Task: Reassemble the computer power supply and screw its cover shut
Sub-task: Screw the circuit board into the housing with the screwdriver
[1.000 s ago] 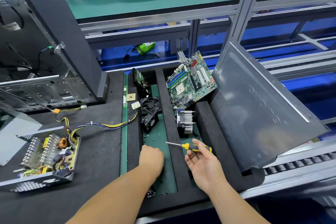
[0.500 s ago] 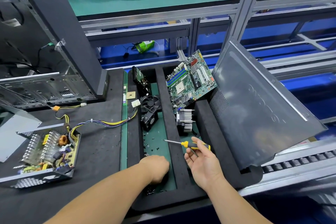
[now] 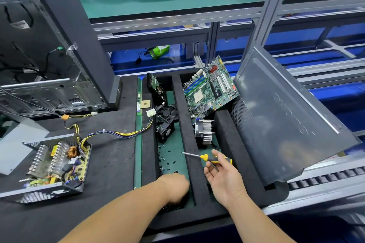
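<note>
The open power supply (image 3: 57, 163) lies at the left on the black mat, its circuit board exposed and its cables (image 3: 118, 133) trailing right. A flat grey cover panel (image 3: 17, 150) lies just behind it. Small black screws (image 3: 167, 158) are scattered in the middle compartment of the foam tray (image 3: 185, 124). My left hand (image 3: 175, 187) reaches down into the near end of that compartment, knuckles up and fingertips hidden. My right hand (image 3: 225, 179), palm up, holds the yellow-and-black screwdriver (image 3: 205, 157), whose tip points left over the screws.
A motherboard (image 3: 209, 89), a heatsink (image 3: 203, 132) and a black fan (image 3: 166, 118) sit in the tray. A grey case side panel (image 3: 286, 120) leans at the right. The open computer case (image 3: 49, 55) stands at the back left. A roller conveyor runs along the right edge.
My left hand has moved nearer to me, down to the near end of the screw compartment. My right hand and the screwdriver have stayed almost where they were.
</note>
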